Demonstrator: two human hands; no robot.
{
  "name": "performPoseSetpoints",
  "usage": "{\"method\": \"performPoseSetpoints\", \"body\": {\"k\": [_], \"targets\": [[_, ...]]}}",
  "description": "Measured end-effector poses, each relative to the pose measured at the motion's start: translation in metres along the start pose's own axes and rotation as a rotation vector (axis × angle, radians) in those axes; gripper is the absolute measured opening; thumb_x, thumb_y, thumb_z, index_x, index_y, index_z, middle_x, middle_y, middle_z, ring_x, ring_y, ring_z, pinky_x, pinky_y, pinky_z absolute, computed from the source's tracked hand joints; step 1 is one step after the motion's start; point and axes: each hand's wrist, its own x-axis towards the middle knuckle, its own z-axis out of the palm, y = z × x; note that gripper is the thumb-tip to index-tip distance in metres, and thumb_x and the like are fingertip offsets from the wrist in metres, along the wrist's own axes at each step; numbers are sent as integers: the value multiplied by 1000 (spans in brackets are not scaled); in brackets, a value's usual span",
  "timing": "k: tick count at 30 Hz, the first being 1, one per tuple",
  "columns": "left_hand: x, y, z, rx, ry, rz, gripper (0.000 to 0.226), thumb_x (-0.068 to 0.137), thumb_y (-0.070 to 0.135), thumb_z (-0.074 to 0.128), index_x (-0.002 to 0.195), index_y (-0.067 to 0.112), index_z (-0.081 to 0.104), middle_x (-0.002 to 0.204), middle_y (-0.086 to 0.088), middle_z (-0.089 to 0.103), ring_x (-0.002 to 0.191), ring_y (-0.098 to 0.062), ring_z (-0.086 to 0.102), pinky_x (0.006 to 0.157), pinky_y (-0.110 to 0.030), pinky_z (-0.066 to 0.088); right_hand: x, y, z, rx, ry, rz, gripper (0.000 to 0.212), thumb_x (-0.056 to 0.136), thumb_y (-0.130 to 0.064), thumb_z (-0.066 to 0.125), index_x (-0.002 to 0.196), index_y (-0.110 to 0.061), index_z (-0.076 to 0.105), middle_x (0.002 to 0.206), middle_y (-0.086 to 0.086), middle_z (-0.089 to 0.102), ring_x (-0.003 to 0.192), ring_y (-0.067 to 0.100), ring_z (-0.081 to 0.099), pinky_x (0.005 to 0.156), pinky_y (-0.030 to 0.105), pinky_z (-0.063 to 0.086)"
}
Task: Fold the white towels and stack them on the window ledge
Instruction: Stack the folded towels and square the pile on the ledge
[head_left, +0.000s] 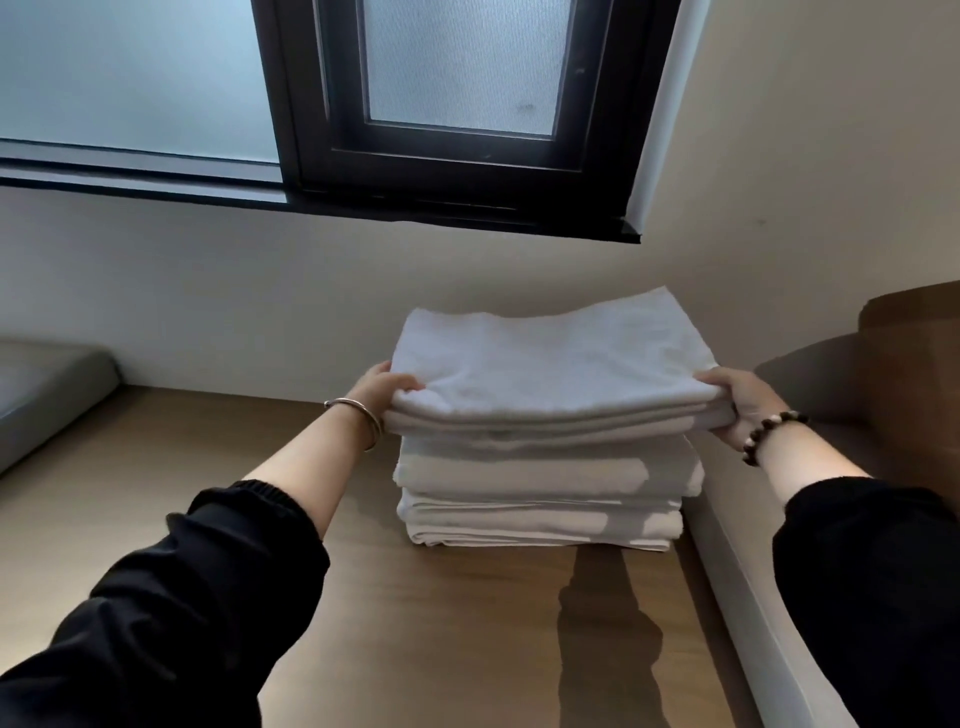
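In the head view, a folded white towel is seen at the centre of the frame, on top of a pile of folded white towels. The pile is set on a brown wooden ledge in the lower half of the frame, close to the pale wall behind it. The top towel is held at both near corners. Its left corner is pinched by the left hand, with the thumb laid over the cloth; the other fingers are tucked beneath and mostly hidden. Its right corner is pinched in the same way by the right hand, whose thumb is pressed on top while its fingers are curled under the edge. Whether the towel's full weight is borne by the pile cannot be told, though its front edge is seen touching the towel below. A metal bangle is worn on the left wrist and a bead bracelet on the right, and both forearms are covered further down by black sleeves. A dark-framed window with frosted panes fills the upper part of the frame, above the pile. A grey cushion is seen at the left edge, and a brown padded piece of furniture at the right edge.
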Motion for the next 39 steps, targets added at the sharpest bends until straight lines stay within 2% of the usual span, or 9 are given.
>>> {"method": "performPoseSetpoints", "body": {"k": [5,10,15,20,25,27,31,35,39], "targets": [[-5,-25,4,-22,8,-49,71,51,9,64,121,0,56,106,-18,65,89,-29,63,81,-34,51,33,50,-28,-3,129,105,65,52,-22,78,115,-10,64,117,10,64,104,30,60,89,45,50],[1,-9,2,-135,-10,-2,90,45,10,72,131,3,46,119,-18,62,103,-34,63,92,-48,50,2,36,-12,122,169,15,36,75,-12,65,111,-10,64,96,6,66,80,24,63,64,35,51],[-11,-17,14,-72,-72,-134,42,82,-3,61,122,5,54,99,-13,66,76,-23,67,66,-33,56,13,46,-24,52,271,-24,38,53,-24,77,89,-14,69,111,7,67,100,27,63,83,43,53],[-7,-32,14,-24,43,-176,37,85,8,64,121,-1,59,96,-12,68,79,-27,65,73,-36,55,6,54,-21,-232,321,0,36,50,-44,72,73,-18,62,107,12,64,104,31,59,95,50,48],[-10,-31,7,450,207,-158,80,72,51,74,133,6,49,124,-7,58,111,-26,57,86,-30,44,-6,44,-8,-709,426,-126,48,85,-34,62,122,-3,57,124,11,58,116,34,51,99,42,42],[-11,-31,8,336,117,-221,80,63,56,75,125,8,57,120,-9,63,104,-26,61,87,-33,47,-15,41,6,-1007,510,-334,47,90,-27,51,130,-2,50,132,20,52,122,38,45,101,44,37],[-24,-34,21,22,12,-393,27,86,40,66,88,13,63,79,-7,67,75,-24,63,80,-37,52,-28,43,63,-1370,250,-732,53,91,-30,33,137,-6,46,147,19,37,134,35,33,109,50,22],[-20,-37,21,-8,27,-443,28,85,43,63,85,15,60,73,-7,63,70,-25,61,82,-40,51,-33,67,103,-1624,-138,-533,51,101,-45,21,149,-29,22,159,-3,12,146,19,10,114,53,5],[-19,-43,27,-6,29,-419,23,88,40,60,85,17,58,69,-4,61,64,-21,58,65,-30,49,-25,86,91,-1625,-191,-496,53,100,-46,17,151,-33,13,160,-7,4,147,14,2,116,49,2]]}}
